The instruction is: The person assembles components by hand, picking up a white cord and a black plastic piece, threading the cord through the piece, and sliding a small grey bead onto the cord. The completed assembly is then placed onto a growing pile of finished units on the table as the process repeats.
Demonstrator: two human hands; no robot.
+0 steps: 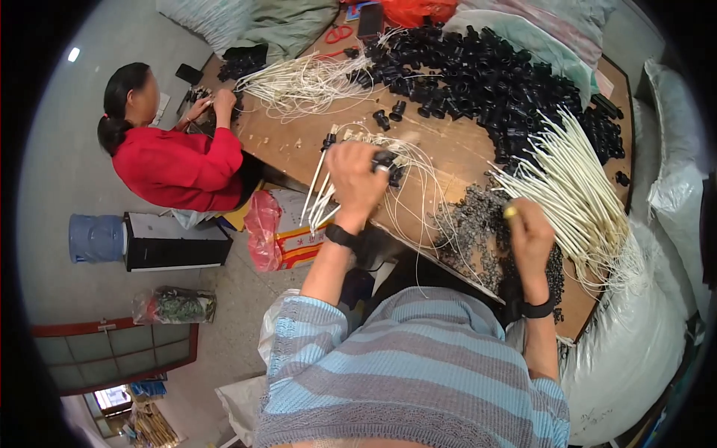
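My left hand is closed over the table's near edge, with a black plastic fitting between its fingers. White wires with pale connector ends lie beside and beyond it, and some white sleeved lengths hang over the edge under my wrist. My right hand is bent into a pinch at the pile of small dark grey parts. A yellow cover sits on one of its fingertips; whatever it pinches is too small to see. A thick bundle of white sleeved wires lies just beyond it.
A large heap of black fittings covers the table's far right. More white wires lie far left, near red scissors. A person in red works at the left end. Stuffed white sacks crowd the right side.
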